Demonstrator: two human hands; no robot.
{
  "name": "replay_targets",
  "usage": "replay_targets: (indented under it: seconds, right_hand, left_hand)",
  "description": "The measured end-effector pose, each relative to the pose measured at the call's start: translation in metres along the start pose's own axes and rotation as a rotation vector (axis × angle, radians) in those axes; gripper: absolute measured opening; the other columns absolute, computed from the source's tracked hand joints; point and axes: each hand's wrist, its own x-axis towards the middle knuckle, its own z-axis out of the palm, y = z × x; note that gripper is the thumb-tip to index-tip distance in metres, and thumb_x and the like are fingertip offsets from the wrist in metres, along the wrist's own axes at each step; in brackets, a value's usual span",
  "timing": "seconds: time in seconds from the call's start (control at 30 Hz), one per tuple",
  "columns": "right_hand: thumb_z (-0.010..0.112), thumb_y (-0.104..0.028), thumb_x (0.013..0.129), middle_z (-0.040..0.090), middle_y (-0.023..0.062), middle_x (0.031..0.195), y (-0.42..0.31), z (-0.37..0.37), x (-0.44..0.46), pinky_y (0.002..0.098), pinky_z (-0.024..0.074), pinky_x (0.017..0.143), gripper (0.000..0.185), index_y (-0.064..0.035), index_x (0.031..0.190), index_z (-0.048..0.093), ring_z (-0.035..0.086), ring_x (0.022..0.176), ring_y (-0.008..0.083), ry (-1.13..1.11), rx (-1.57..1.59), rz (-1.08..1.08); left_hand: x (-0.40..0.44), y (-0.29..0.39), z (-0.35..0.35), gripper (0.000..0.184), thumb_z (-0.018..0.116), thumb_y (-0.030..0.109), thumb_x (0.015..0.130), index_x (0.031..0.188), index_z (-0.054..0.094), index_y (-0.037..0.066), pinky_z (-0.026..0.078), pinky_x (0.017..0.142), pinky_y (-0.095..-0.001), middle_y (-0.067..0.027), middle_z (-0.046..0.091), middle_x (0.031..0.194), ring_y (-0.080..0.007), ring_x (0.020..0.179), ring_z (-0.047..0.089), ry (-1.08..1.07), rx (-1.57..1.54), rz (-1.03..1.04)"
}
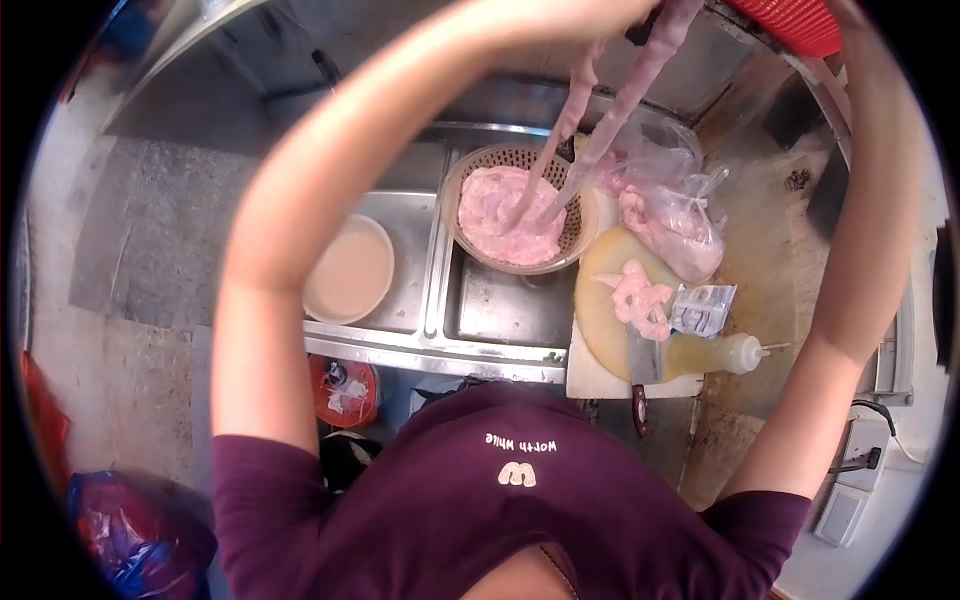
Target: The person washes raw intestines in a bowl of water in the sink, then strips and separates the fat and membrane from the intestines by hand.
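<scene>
Sink (415, 290) beneath pink-filled colander (580, 240).

the double sink (513, 304) is metal with a smooth, shiny finish, and the knife blade (645, 356) on the pale yellow board (603, 322) is metal too, fixed to a dark, glossy handle (639, 410). the colander (457, 228) and the round basin (349, 270) look like smooth plastic, the squeeze bottle (712, 353) is translucent plastic, and the clear bag (672, 150) is thin, crinkled, glossy plastic. the purple shirt (440, 500) is matt cloth.
</scene>
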Motion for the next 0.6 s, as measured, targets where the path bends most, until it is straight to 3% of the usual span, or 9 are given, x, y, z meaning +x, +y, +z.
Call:
replay_targets:
  seconds: [0.03, 0.1, 0.17, 0.3, 0.37, 0.43, 0.47, 0.5, 0.6]
  right_hand:
    - [0.051, -0.007, 0.08, 0.053, 0.0025, 0.068, 0.002, 0.004, -0.012, 0.0215, 0.0441, 0.054, 0.005, -0.0037, 0.078, 0.053, 0.051, 0.062, 0.01, 0.015, -0.011, -0.001]
    - [0.048, -0.008, 0.081, 0.053, 0.0019, 0.067, 0.014, 0.009, -0.034, 0.0212, 0.0412, 0.052, 0.007, -0.0051, 0.077, 0.053, 0.05, 0.06, 0.0095, 0.059, -0.022, 0.032]
    - [0.045, -0.009, 0.082, 0.053, 0.0019, 0.064, 0.026, 0.005, -0.058, 0.0209, 0.0395, 0.051, 0.01, -0.0059, 0.075, 0.052, 0.05, 0.057, 0.0096, 0.045, 0.002, 0.138]
    - [0.042, -0.006, 0.082, 0.056, 0.0092, 0.065, 0.054, -0.004, -0.096, 0.0253, 0.0452, 0.052, 0.012, -0.0039, 0.072, 0.049, 0.055, 0.057, 0.0178, 0.088, 0.003, 0.391]
    - [0.046, -0.013, 0.086, 0.054, -0.0026, 0.077, 0.091, -0.042, -0.108, 0.02, 0.0427, 0.061, 0.012, -0.006, 0.082, 0.056, 0.051, 0.069, 0.0052, 0.038, -0.006, 0.532]
    - [0.047, -0.01, 0.085, 0.054, -0.0014, 0.077, 0.104, -0.045, -0.115, 0.02, 0.0454, 0.061, 0.01, -0.0049, 0.082, 0.055, 0.051, 0.068, 0.0052, 0.035, 0.044, 0.606]
    - [0.047, -0.009, 0.085, 0.054, -0.0014, 0.077, 0.109, -0.045, -0.117, 0.0199, 0.0459, 0.06, 0.01, -0.0047, 0.082, 0.055, 0.051, 0.068, 0.0053, 0.041, 0.033, 0.617]
    - [0.047, -0.009, 0.085, 0.054, -0.0014, 0.077, 0.112, -0.045, -0.117, 0.0198, 0.0463, 0.06, 0.01, -0.0046, 0.082, 0.055, 0.051, 0.068, 0.0053, 0.047, 0.023, 0.628]
    - [0.048, -0.01, 0.084, 0.055, -0.0012, 0.077, 0.117, -0.039, -0.118, 0.0198, 0.0468, 0.059, 0.01, -0.0046, 0.083, 0.056, 0.052, 0.069, 0.0059, 0.015, 0.039, 0.621]
  left_hand:
    - [-0.009, -0.026, 0.025, 0.023, 0.044, 0.019, 0.084, 0.08, 0.056, -0.001, 0.043, 0.054, -0.022, -0.0022, 0.055, 0.062, -0.0098, 0.057, 0.054, -0.062, -0.063, -0.128]
    - [-0.033, -0.082, 0.072, 0.03, 0.042, 0.025, 0.086, 0.08, 0.055, -0.001, 0.044, 0.056, -0.0225, -0.0025, 0.055, 0.065, -0.0097, 0.057, 0.054, 0.039, -0.215, 0.125]
    - [-0.063, -0.112, 0.1, 0.025, 0.043, 0.021, 0.084, 0.081, 0.058, 0.002, 0.044, 0.057, -0.026, -0.0062, 0.058, 0.067, -0.0108, 0.06, 0.054, -0.091, -0.451, -0.154]
    - [-0.089, -0.162, 0.125, 0.029, 0.038, 0.021, 0.087, 0.078, 0.056, 0.001, 0.044, 0.06, -0.0266, -0.0063, 0.053, 0.062, -0.0119, 0.06, 0.052, -0.207, -0.559, -0.351]
    - [-0.088, -0.17, 0.126, 0.033, 0.033, 0.02, 0.088, 0.076, 0.056, -0.001, 0.043, 0.064, -0.0277, -0.0071, 0.052, 0.062, -0.0132, 0.062, 0.051, -0.107, -0.482, -0.174]
    - [-0.077, -0.152, 0.111, 0.033, 0.032, 0.019, 0.087, 0.078, 0.056, -0.002, 0.041, 0.067, -0.0279, -0.007, 0.05, 0.063, -0.014, 0.062, 0.048, -0.064, -0.449, -0.318]
    - [-0.07, -0.153, 0.105, 0.033, 0.034, 0.02, 0.086, 0.082, 0.057, -0.004, 0.041, 0.066, -0.0276, -0.0083, 0.053, 0.065, -0.0145, 0.061, 0.046, -0.081, -0.407, -0.318]
    - [-0.063, -0.143, 0.093, 0.034, 0.034, 0.025, 0.087, 0.095, 0.055, -0.001, 0.037, 0.045, -0.0221, 0.0025, 0.043, 0.059, -0.0056, 0.05, 0.039, -0.163, -0.382, -0.321]
    - [-0.04, -0.128, 0.075, 0.034, 0.036, 0.028, 0.088, 0.089, 0.059, 0.004, 0.033, 0.044, -0.0226, 0.0038, 0.042, 0.059, -0.0057, 0.049, 0.037, -0.214, -0.353, -0.198]
